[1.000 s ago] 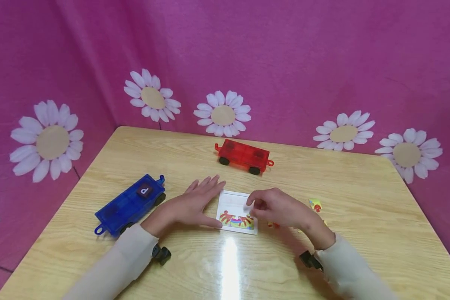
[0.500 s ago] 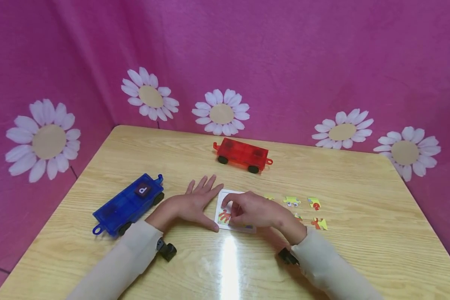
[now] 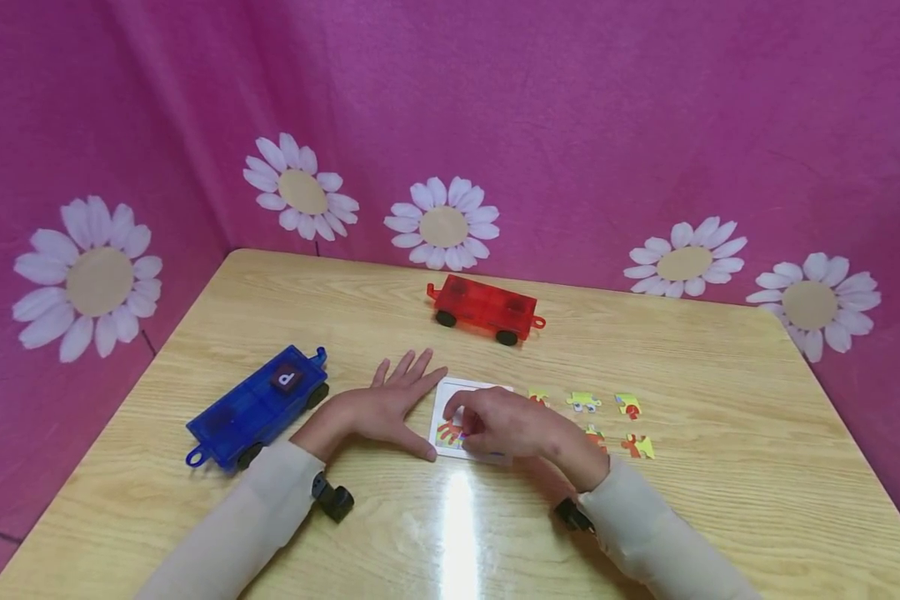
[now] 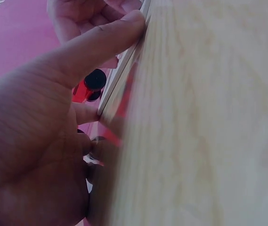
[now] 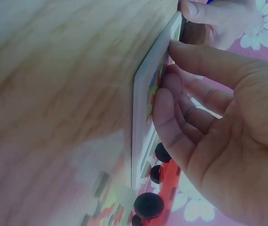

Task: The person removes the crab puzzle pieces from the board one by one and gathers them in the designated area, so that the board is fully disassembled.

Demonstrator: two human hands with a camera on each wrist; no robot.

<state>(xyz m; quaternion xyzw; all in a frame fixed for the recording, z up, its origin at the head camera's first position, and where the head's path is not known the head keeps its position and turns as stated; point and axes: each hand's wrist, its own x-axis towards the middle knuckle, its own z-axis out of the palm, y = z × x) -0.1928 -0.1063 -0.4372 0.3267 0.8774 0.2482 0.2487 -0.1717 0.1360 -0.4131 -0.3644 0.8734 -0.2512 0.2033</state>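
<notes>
A small white puzzle tray lies flat on the table, with colourful pieces along its near side. My left hand rests at the tray's left edge, its fingers spread and its thumb at the near corner. Over the tray is my right hand. In the right wrist view its loosely bent fingers and thumb touch the puzzle pieces inside. A gap shows between thumb and fingers, and I see no lifted piece there. The hand hides much of the tray from the head view.
Several loose puzzle pieces lie right of the tray. A red toy wagon stands behind it. At the left is a blue toy wagon with a dark letter tile on top. A pink flowered cloth hangs behind the table.
My right hand has moved left across the tray, now covering its middle and uncovering the loose pieces at the right. In the last half second it barely moves. My left hand stays at the tray's edge.
</notes>
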